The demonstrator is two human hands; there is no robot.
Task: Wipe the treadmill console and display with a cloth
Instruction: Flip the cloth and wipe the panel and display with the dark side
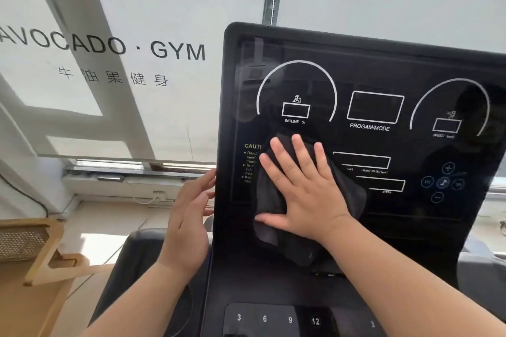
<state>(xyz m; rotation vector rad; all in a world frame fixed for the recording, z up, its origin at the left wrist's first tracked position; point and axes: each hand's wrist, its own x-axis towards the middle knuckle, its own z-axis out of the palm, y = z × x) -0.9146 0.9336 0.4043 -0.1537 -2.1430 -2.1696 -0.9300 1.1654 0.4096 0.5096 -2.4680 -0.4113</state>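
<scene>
Cloth (269, 200) looks soft, limp. Spread right hand (306, 194) presses it flat on the glossy display (375, 76), palm centred; open, empty left hand (189, 221) sits at the left edge.

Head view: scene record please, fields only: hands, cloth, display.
display: black glossy treadmill display panel, readouts blank
cloth: dark grey fabric cloth, pressed on panel's lower left, below INCLINE dial
right: right hand flat on cloth, fingers spread
left: left hand open beside panel's left edge, contact unclear
</scene>
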